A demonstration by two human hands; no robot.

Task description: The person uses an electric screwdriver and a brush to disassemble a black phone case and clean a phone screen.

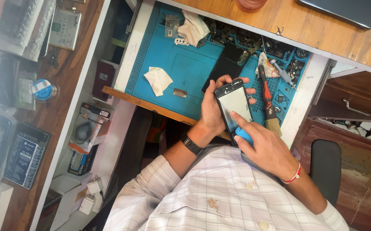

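A smartphone (234,105) with a black frame and pale screen is gripped by the left hand (214,109), fingers wrapped around its edges, above the blue repair mat (185,68) on the counter (309,30). At the phone's five o'clock, the right hand (266,147) is closed on a small blue tool (243,136), forefinger stretched onto the screen. A red-handled brush (268,102) lies at three o'clock, crumpled tissue (158,79) at nine o'clock.
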